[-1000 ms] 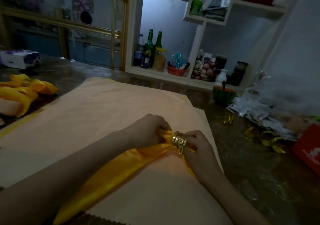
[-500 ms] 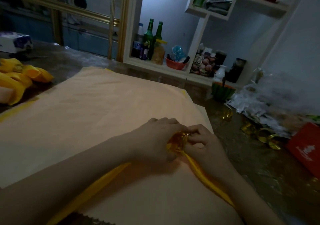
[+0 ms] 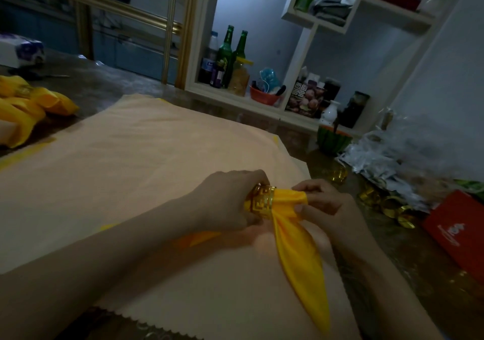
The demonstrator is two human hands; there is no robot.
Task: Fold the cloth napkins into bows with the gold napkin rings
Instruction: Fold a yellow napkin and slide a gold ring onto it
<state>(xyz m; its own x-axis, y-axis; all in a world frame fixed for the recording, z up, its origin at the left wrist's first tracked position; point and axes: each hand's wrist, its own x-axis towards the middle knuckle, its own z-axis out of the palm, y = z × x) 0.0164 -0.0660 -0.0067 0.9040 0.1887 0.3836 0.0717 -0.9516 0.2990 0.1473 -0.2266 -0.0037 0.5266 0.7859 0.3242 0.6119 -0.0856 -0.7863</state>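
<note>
Napkin [image 3: 296,256], glossy, pinched by right hand [image 3: 327,208]; fretted gold ring [image 3: 262,202] gripped by left hand [image 3: 225,203]

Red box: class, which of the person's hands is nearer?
Right. The right hand pinches the yellow napkin, short of the red box; the left hand grips the gold ring farther off.

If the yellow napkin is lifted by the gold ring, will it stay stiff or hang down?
Probably it hangs: the yellow napkin lies limp on the peach cloth. Its sheen suggests it could slip through the gold napkin ring.
</note>
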